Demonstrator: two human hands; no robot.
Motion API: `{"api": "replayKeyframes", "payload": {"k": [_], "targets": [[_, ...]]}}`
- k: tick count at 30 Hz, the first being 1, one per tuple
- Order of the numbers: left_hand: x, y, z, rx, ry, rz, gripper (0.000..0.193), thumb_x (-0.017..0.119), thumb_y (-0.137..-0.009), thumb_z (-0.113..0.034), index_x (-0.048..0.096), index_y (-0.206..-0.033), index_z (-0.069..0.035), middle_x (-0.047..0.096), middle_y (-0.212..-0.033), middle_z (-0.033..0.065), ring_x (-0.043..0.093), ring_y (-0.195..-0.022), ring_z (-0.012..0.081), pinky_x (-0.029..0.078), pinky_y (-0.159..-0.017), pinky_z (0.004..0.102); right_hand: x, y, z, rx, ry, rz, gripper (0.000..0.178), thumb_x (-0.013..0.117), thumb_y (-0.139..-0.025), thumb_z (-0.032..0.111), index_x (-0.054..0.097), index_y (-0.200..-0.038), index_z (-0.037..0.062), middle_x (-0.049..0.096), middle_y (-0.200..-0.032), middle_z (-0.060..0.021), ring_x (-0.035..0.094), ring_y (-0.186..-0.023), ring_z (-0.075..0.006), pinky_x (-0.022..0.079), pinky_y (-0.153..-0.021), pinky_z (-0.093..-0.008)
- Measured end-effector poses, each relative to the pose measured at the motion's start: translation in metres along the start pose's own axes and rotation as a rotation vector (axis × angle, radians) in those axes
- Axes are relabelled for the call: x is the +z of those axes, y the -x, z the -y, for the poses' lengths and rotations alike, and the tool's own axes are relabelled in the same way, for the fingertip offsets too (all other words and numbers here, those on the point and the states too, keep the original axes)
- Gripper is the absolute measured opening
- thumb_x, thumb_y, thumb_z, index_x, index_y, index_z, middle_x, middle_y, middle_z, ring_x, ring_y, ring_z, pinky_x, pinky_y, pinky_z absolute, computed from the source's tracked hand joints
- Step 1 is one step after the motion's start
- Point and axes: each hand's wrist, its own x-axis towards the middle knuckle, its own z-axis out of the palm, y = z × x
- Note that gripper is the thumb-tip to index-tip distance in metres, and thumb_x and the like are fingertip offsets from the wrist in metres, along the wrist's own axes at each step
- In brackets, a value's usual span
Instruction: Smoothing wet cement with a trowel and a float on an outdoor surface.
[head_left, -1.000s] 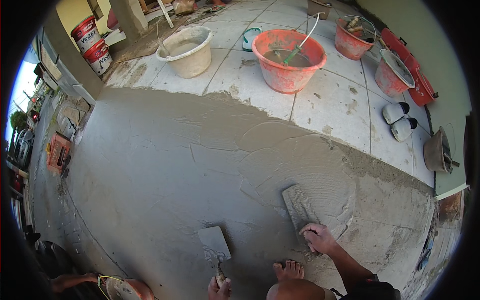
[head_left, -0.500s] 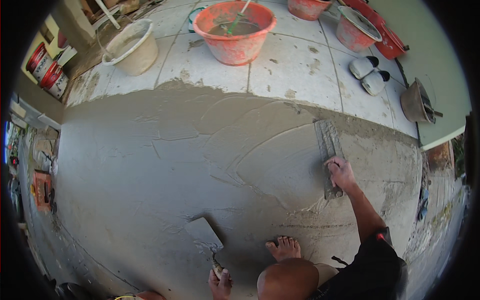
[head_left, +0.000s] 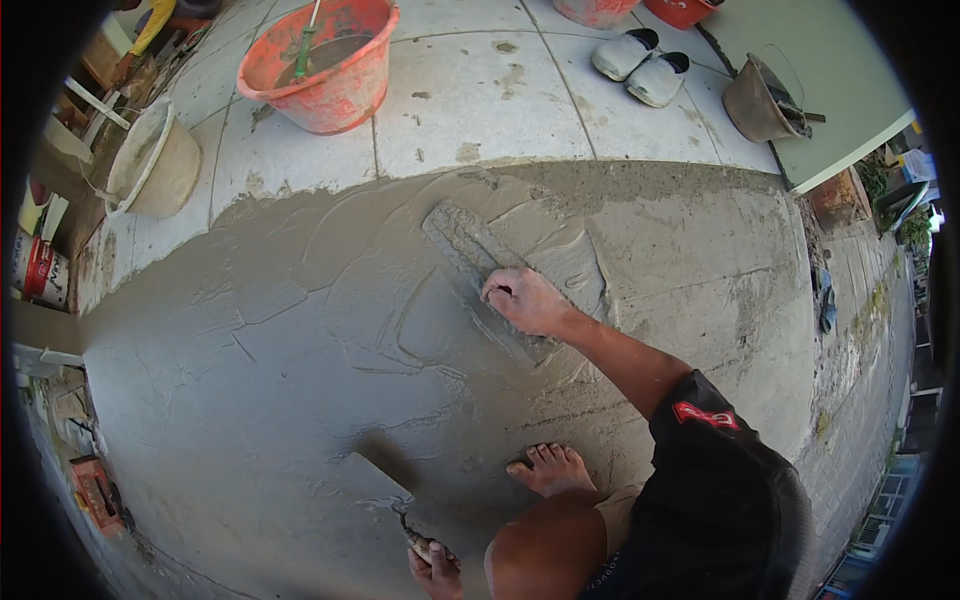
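My right hand (head_left: 528,300) is closed around the grip of a long plastering float (head_left: 462,240) crusted with mortar. The float lies slantwise on the wet grey mortar (head_left: 250,340) spread over the floor, and ridges of mortar curve around it. Low in the view, my left hand (head_left: 437,575) grips the handle of a trowel (head_left: 375,480) with a flat, broad blade. That blade hangs over the mortar and casts a shadow, with some mortar clinging near its neck. My bare foot (head_left: 550,470) stands on the surface between the two tools.
Pale tiles (head_left: 450,110) border the mortar at the far side. On them stand a red tub (head_left: 345,95) of murky liquid with a green-handled tool, a beige bucket (head_left: 170,170), grey shoes (head_left: 655,80) and a brownish bucket (head_left: 755,105). A co-worker's yellow sleeve (head_left: 152,28) shows far left.
My right hand has swept the float leftward across the mortar and turned it to a slant. The trowel stays in my left hand, its blade tipped more. The view has shifted right.
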Motion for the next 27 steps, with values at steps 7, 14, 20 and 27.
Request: {"api": "replayKeyframes", "payload": {"k": [7, 14, 20, 27], "targets": [[0.012, -0.01, -0.016, -0.012, 0.042, -0.027, 0.028, 0.068, -0.097, -0.03, 0.053, -0.111, -0.012, 0.053, -0.076, -0.0048, 0.048, -0.062, 0.0055, 0.039, -0.053, 0.0219, -0.139, 0.025, -0.057, 0.565, -0.015, -0.163, 0.021, 0.055, -0.093, 0.017, 0.07, -0.1, 0.0057, 0.064, -0.068, -0.0086, 0.056, -0.043, -0.0171, 0.048, -0.049, -0.0327], [0.029, -0.012, -0.034, 0.004, -0.079, -0.009, 0.026, 0.067, -0.098, -0.031, 0.052, -0.105, -0.011, 0.053, -0.076, -0.0047, 0.049, -0.062, 0.0055, 0.039, -0.053, 0.0218, -0.158, 0.002, -0.031, 0.314, 0.026, 0.202, 0.029, 0.059, -0.089, 0.021, 0.062, -0.113, 0.0051, 0.064, -0.078, -0.0122, 0.06, -0.056, -0.0205, 0.049, -0.056, -0.0365], [0.037, -0.025, -0.043, 0.054, -0.101, 0.044, 0.024, 0.066, -0.098, -0.033, 0.053, -0.101, -0.013, 0.053, -0.075, -0.006, 0.049, -0.06, 0.0057, 0.039, -0.052, 0.021, -0.143, -0.096, -0.057, 0.102, 0.403, 0.258, 0.045, 0.06, -0.091, 0.032, 0.053, -0.126, 0.005, 0.064, -0.111, -0.0247, 0.062, -0.106, -0.0392, 0.048, -0.093, -0.0461], [0.04, -0.044, -0.048, 0.009, -0.061, 0.008, 0.02, 0.061, -0.1, -0.024, 0.05, -0.097, -0.008, 0.053, -0.069, 0.0012, 0.05, -0.054, 0.0089, 0.044, -0.05, 0.0241, -0.19, -0.078, -0.113, 0.13, 0.445, -0.015, 0.048, 0.062, -0.093, 0.035, 0.053, -0.125, -0.001, 0.065, -0.116, -0.0278, 0.062, -0.112, -0.0424, 0.048, -0.096, -0.046]]}}
